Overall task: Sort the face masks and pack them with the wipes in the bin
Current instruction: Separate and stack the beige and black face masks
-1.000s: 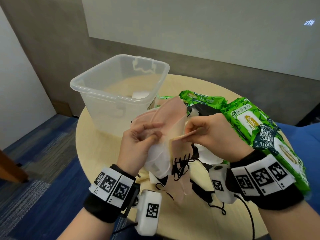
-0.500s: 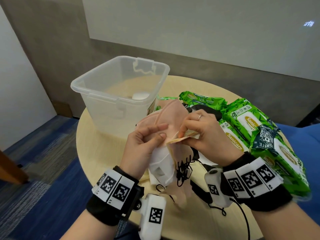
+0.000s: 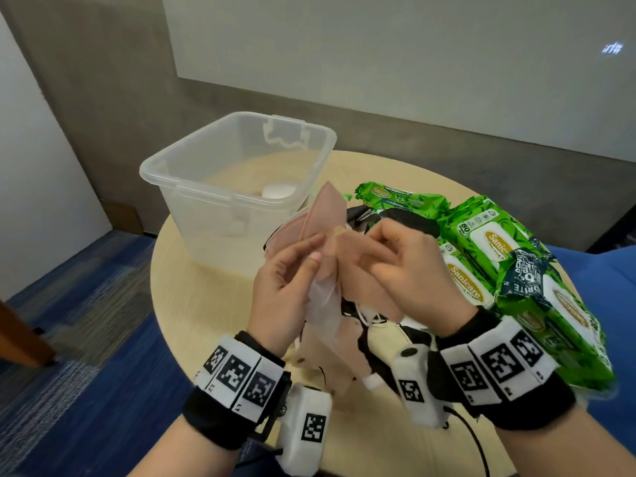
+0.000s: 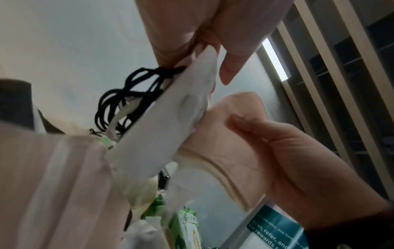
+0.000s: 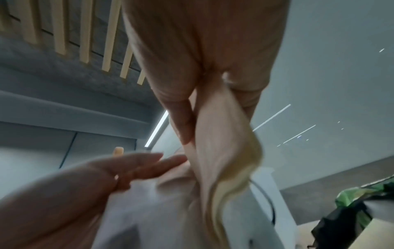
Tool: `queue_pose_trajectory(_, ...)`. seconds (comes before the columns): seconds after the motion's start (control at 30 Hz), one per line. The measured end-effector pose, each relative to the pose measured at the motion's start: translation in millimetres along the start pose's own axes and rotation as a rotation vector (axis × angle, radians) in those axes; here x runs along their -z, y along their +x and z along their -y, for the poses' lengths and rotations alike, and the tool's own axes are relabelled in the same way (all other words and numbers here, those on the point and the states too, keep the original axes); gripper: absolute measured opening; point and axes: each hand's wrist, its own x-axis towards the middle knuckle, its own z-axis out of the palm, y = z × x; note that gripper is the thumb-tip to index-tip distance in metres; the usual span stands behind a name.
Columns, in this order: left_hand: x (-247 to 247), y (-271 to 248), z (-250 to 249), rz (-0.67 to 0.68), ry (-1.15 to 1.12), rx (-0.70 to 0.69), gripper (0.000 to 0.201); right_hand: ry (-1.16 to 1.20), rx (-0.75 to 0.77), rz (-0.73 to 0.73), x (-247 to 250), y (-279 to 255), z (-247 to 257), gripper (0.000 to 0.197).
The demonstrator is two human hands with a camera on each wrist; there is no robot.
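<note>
1. A bunch of pink masks (image 3: 323,222) is gripped by the left hand (image 3: 285,290).
2. One pink mask (image 3: 358,256), pinched by the right hand (image 3: 406,270), has been brought against the bunch since a second ago; sorting proceeds.
3. The bin (image 3: 192,187) and wipes (image 3: 481,242) wait on the tabletop (image 3: 206,297) beyond.

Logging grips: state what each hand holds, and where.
Left hand: bunch of pink and white fabric face masks, mid-stack. Right hand: one pink mask's edge.

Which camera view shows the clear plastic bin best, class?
The head view. The clear plastic bin shows whole there, standing open-topped on the round table beyond both hands. The left wrist view shows only a blurred translucent patch that may be it. The right wrist view shows nothing identifiable as it.
</note>
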Motion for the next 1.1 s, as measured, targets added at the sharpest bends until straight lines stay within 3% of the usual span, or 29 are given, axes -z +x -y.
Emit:
queue_pose_trajectory(0.1,-2,0,-3,0.013,-0.138,0.069,0.022,0.041,0.127,0.115,-14,-6,8,0.006)
queue_pose_trajectory(0.17,0,0,-2,-0.015,-0.178,0.093,0.035,0.038,0.181,0.152,-17,-9,8,0.008)
queue_pose_trajectory(0.4,2,5,-4,-0.085,-0.258,0.176,0.031,-0.096,0.337,0.242,-23,-16,5,0.005)
queue_pose_trajectory(0.57,3,5,-3,-0.113,-0.231,0.176,0.008,-0.144,0.384,0.217,-21,-16,3,0.005)
queue_pose_trajectory(0.8,10,9,6,-0.208,-0.147,0.145,0.003,-0.194,0.33,0.424,4,-14,-3,0.006)
queue_pose_trajectory(0.97,25,20,14,-0.255,0.019,0.094,0.006,-0.21,0.117,0.649,37,-11,2,0.01)
queue_pose_trajectory(1.03,28,22,18,-0.237,0.089,0.069,0.011,-0.218,0.078,0.651,48,-9,2,0.013)
queue_pose_trajectory(1.1,29,21,18,-0.176,0.138,0.04,0.018,-0.253,0.163,0.579,50,-4,2,0.01)
